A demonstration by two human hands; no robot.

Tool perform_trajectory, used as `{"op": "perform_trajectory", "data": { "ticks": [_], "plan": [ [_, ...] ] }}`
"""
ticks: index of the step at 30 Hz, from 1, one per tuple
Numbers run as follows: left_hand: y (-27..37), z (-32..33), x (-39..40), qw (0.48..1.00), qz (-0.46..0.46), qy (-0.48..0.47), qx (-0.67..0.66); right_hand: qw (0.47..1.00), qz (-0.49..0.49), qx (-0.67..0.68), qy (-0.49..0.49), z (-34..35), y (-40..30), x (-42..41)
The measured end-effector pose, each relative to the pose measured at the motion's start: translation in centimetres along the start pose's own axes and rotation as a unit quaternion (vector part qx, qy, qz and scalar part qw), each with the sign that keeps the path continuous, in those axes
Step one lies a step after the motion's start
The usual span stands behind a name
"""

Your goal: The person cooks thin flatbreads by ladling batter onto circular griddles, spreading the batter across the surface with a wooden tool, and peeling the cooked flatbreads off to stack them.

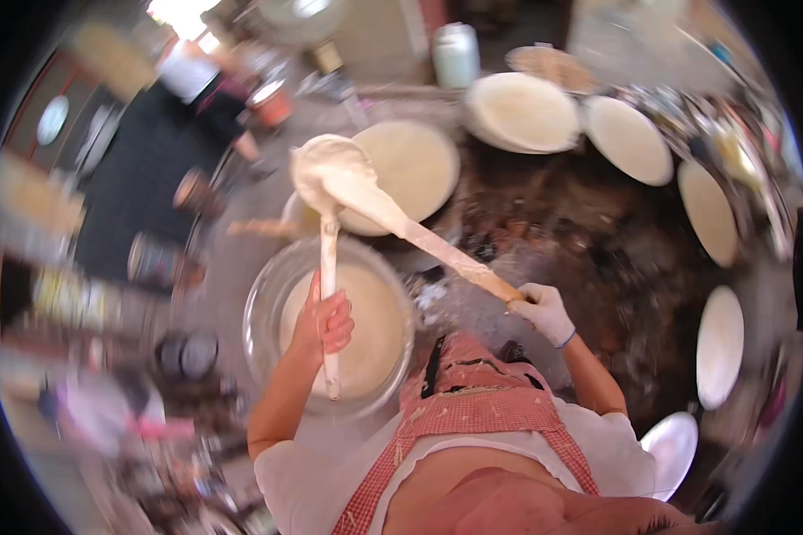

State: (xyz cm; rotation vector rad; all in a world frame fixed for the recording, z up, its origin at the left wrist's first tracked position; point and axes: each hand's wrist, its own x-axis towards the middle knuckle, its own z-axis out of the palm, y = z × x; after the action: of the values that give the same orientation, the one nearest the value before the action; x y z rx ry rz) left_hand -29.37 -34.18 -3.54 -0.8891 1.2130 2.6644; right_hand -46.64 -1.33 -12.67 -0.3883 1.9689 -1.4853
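Note:
My bare left hand (pixel 328 323) grips the pale handle of a ladle (pixel 330 247), whose head is coated with thick cream-coloured batter (pixel 331 160). A long wooden paddle (pixel 455 257) slants across to that head, its blade coated with the same batter and touching it. My right hand (pixel 547 312), in a white glove with a blue cuff edge, holds the paddle's other end. Below the ladle stands a large metal basin (pixel 253 321) with pale batter inside, under my left hand. Behind the ladle head lies a round griddle (pixel 421 167) covered with a pale layer.
Several pale round discs or pans, one of them (pixel 522 110) at the back, curve around a dark, sooty floor (pixel 549 221) on the right. A white canister (pixel 456 57) stands at the back. A person (pixel 197 80) is at the upper left, near an orange bucket (pixel 271 103).

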Motion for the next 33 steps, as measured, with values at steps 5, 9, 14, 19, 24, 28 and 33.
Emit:
{"op": "perform_trajectory", "data": {
  "ticks": [5, 9, 14, 19, 24, 28, 33],
  "plan": [
    [-4.0, 5.8, 14.3, 0.887, -0.349, -0.246, -0.175, 0.981, 0.025, 0.037, 0.186, -2.2, 8.7, -6.7],
    [-10.7, 15.8, 22.2, 0.805, -0.540, -0.205, -0.136, 0.923, 0.103, -0.116, 0.353, -3.4, 17.8, -16.5],
    [-27.9, 29.5, 24.8, 0.704, -0.641, -0.306, 0.017, 0.776, 0.272, -0.009, 0.569, 3.0, 21.3, -32.1],
    [-41.2, 45.6, 16.1, 0.444, -0.835, -0.265, 0.188, 0.488, 0.540, 0.008, 0.686, 11.7, 20.5, -38.3],
    [-51.9, 52.3, 4.9, 0.370, -0.442, -0.649, 0.497, 0.238, 0.401, 0.034, 0.884, 11.6, 15.5, -37.4],
    [-62.0, 50.2, -0.1, 0.341, -0.359, -0.677, 0.544, 0.258, 0.479, -0.051, 0.837, 5.9, 16.1, -35.5],
    [-72.0, 50.7, 2.2, 0.273, 0.010, -0.785, 0.556, 0.222, 0.480, 0.055, 0.847, 5.9, 22.5, -36.5]
  ]
}}
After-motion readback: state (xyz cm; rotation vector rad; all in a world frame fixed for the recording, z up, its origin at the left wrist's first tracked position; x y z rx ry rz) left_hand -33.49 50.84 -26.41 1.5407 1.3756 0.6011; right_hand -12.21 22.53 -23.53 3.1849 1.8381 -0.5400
